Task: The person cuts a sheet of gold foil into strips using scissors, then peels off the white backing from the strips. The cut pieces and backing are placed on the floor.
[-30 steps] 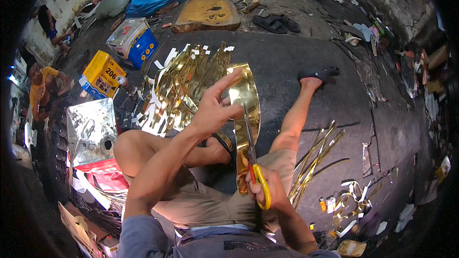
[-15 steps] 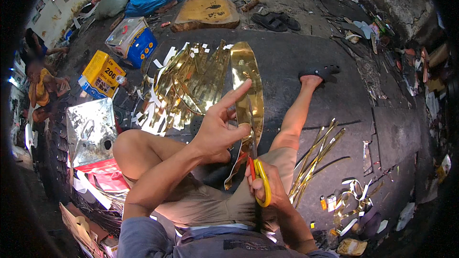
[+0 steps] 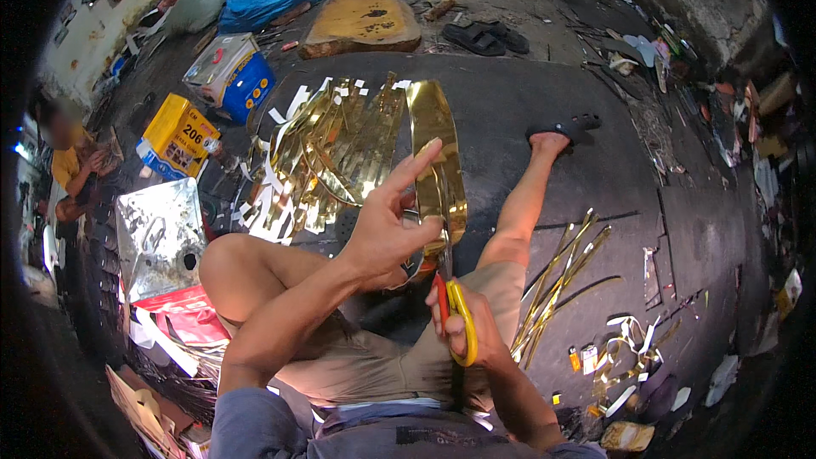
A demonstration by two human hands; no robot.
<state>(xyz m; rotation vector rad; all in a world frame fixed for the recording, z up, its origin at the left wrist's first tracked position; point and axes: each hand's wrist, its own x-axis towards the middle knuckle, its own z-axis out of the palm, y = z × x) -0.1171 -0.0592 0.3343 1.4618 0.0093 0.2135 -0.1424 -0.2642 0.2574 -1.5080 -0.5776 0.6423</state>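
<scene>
Left hand's grip (image 3: 380, 235) pinches the gold sheet (image 3: 435, 115), apparently steadying it for the scissors (image 3: 472, 336), handles wrapped by the right hand (image 3: 484, 320).

The left forearm (image 3: 293, 319) reaches forward and inward; its hand, the left hand (image 3: 382, 238), has the index finger (image 3: 412, 168) pointing ahead, the thumb (image 3: 421, 236) spread sideways and the remaining fingers bent, partly hidden. The right hand (image 3: 483, 323) is curled tight, nearer the waist. The left knee (image 3: 231, 270) is folded; the right leg (image 3: 517, 212) stretches toward the black mat's (image 3: 527, 89) right edge.
</scene>
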